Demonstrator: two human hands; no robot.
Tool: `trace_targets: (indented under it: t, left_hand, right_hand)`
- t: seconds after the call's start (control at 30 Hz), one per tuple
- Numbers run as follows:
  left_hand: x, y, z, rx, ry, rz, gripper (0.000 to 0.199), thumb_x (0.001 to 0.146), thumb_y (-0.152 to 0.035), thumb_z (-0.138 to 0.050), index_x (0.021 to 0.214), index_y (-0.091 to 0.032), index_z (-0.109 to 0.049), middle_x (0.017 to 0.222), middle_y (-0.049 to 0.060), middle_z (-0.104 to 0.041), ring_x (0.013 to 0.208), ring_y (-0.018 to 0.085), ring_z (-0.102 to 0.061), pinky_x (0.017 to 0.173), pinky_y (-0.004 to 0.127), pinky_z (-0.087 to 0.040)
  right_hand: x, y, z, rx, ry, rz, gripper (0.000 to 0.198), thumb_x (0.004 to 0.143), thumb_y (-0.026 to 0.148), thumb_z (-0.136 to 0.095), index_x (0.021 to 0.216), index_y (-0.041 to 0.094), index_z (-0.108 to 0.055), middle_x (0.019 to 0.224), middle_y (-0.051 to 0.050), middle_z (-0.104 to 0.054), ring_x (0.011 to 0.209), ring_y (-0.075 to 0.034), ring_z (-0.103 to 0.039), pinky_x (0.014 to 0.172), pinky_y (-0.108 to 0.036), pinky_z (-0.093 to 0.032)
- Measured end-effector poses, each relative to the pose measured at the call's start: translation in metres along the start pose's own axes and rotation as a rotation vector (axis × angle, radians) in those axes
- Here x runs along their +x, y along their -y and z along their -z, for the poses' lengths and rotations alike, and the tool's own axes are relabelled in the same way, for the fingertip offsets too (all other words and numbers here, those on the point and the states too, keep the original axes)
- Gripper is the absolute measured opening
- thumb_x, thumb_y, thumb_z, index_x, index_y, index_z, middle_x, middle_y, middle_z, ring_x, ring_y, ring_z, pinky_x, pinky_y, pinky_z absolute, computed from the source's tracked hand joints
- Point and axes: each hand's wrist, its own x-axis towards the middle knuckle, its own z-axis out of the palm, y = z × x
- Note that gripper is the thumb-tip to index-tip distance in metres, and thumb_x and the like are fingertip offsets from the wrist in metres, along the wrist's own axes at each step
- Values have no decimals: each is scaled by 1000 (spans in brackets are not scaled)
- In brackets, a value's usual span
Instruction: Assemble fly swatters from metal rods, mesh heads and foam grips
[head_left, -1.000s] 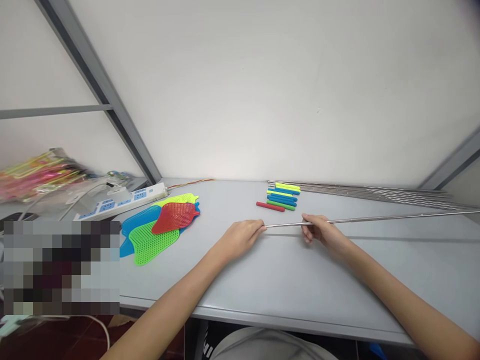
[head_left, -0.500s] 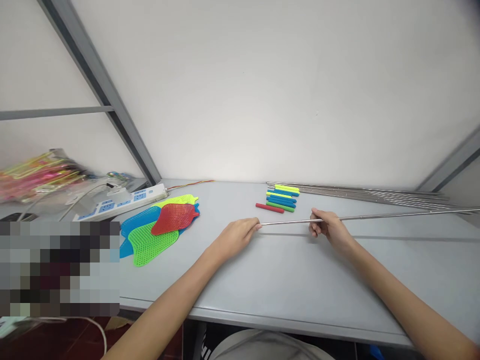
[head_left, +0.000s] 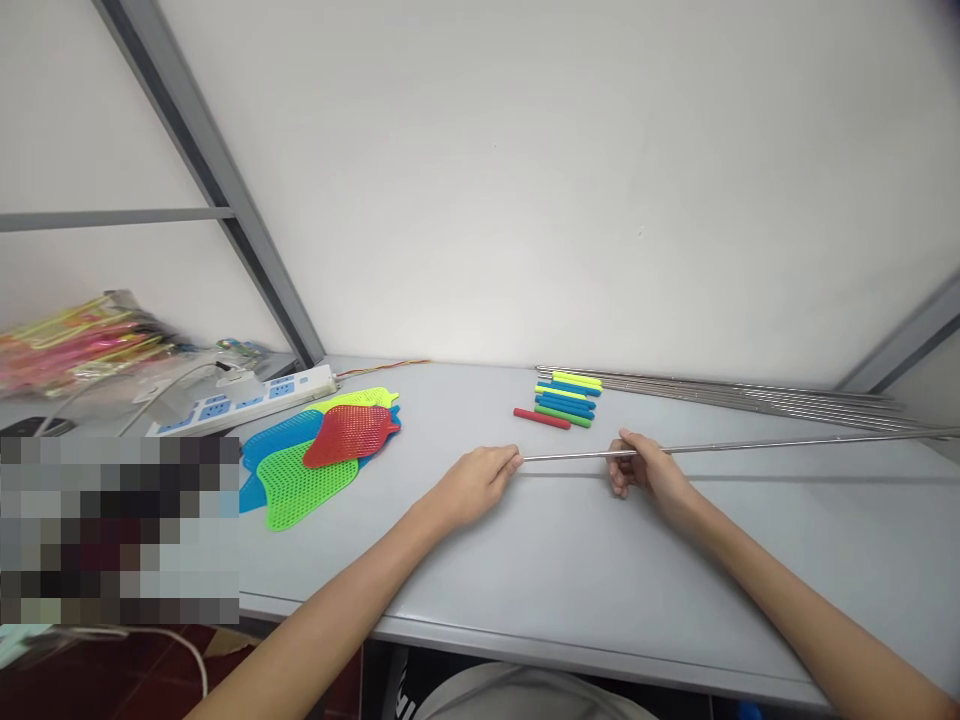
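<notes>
Left hand [head_left: 472, 485]: fingertips pinched on near end of long thin silver metal rod [head_left: 750, 444] | Right hand [head_left: 646, 470]: fingers closed round rod, at 3 o'clock | Rod low over grey table [head_left: 570, 560] | Advice: hold rod level, grips steady | Coloured foam sleeves [head_left: 566, 397] at 12 o'clock.

Two hands [head_left: 472, 485]; four swatter heads [head_left: 304, 480]; roughly eight coloured grips [head_left: 564, 400]

Bare table [head_left: 570, 560] near edge: free passage. Obstacles: coloured sticks [head_left: 564, 398] just beyond held rod [head_left: 750, 445]; rod bundle [head_left: 750, 395] along wall; swatter heads [head_left: 322, 450], power strip [head_left: 247, 400] at left.
</notes>
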Motion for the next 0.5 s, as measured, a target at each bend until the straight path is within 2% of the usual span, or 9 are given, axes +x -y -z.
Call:
trace_targets:
  t: [0.33, 0.5]
  left_hand:
    - [-3, 2, -2, 66, 45, -33, 30, 84, -30, -18, 63, -18, -37, 54, -3, -40, 50, 10, -38, 50, 20, -29]
    - [-4, 3, -3, 90, 55, -43, 32, 84, -30, -18, 62, -18, -38, 50, -3, -38, 49, 10, -38, 50, 21, -29]
  right_hand:
    - [-9, 9, -6, -78, 168, 38, 49, 78, 46, -22, 49, 15, -46, 47, -4, -46, 46, -14, -48, 46, -26, -37]
    - [-10, 8, -6, -96, 195, 55, 50, 79, 45, -20, 52, 14, -48, 52, -4, -48, 48, -13, -49, 46, -25, -38]
